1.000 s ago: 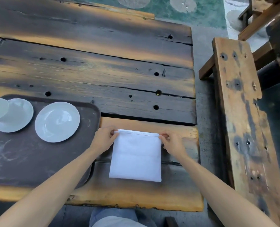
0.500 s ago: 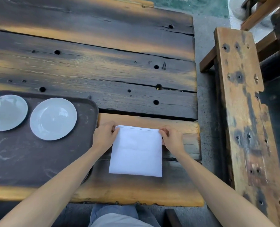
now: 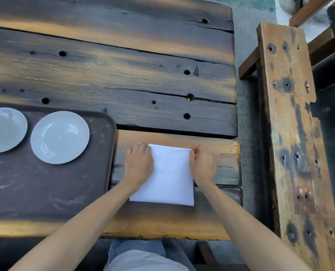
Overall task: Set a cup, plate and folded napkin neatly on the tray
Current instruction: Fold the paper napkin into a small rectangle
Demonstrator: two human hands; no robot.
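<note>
A single head-mounted wide-angle camera looks steeply down and forward from above the near edge of the wooden bench (image 3: pixel 143 79). It sits close: both forearms enter from the bottom corners, and the wearer's lap shows at bottom centre. The brown tray (image 3: pixel 45 188) is cropped at the left edge. Straight planks appear slightly bowed, probably lens distortion.
</note>
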